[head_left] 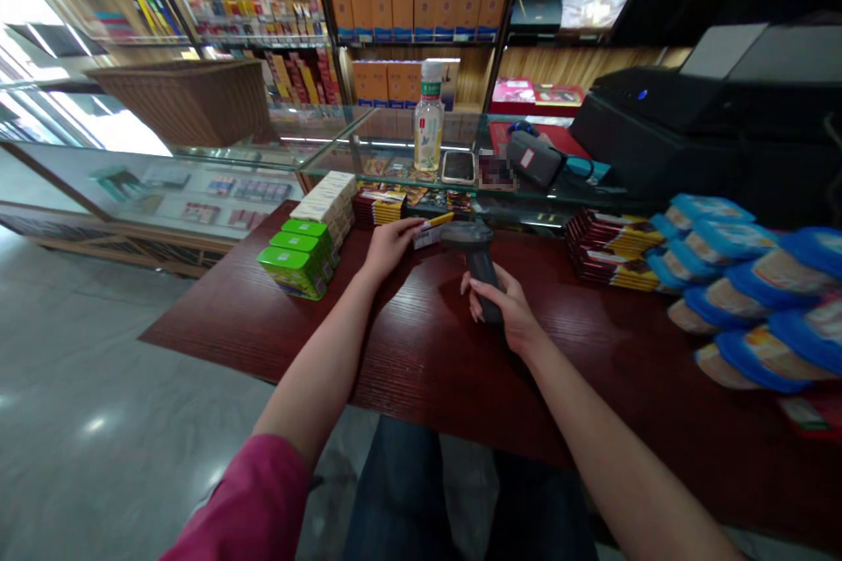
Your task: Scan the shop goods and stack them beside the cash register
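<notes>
A dark grey handheld barcode scanner point(483, 273) is gripped by its handle in my right hand point(505, 305), fingers wrapped round it. Its head points left, towards a flat yellow-edged packet point(439, 220) with a pale printed side. My left hand point(389, 245) pinches that packet by its left end, just above the wooden desk point(414, 359). Behind the left hand lies a stack of maroon-and-yellow flat packets point(380, 207). Green boxes point(296, 256) and a row of cream packs point(329, 200) stand left of this hand.
More maroon-and-yellow packets point(611, 250) and blue-lidded tubs point(743, 298) are piled on the right. A glass counter point(368, 131) behind the desk bears a drink bottle point(429, 118), a phone point(459, 166) and a wicker basket point(190, 101). Dark equipment point(690, 136) stands at the back right.
</notes>
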Tool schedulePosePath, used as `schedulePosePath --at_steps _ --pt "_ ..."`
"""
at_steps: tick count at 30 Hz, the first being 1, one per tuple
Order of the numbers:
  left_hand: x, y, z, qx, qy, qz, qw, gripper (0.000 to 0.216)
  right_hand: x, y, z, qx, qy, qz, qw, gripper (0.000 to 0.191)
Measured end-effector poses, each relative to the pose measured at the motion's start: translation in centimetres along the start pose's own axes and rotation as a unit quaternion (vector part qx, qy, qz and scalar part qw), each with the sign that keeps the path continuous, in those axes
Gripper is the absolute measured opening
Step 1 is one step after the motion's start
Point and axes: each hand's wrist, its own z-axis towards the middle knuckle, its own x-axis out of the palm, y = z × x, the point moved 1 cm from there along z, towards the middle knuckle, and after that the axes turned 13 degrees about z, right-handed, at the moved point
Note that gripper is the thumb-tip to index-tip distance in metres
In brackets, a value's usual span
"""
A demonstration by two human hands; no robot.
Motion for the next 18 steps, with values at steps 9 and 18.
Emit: schedulePosePath --at_steps 9,18 --pt "-4.6 -2.4 -1.8 0.034 -0.016 0.324 0.945 0.032 -0.2 0.0 0.1 -0.015 -0.034 0.021 0.999 0.037" --pt "-3.4 0.8 -0.2 0.009 -0.159 0.271 0.949 0.038 -0.1 0.1 0.0 -0.016 -0.03 0.015 0.999 0.037"
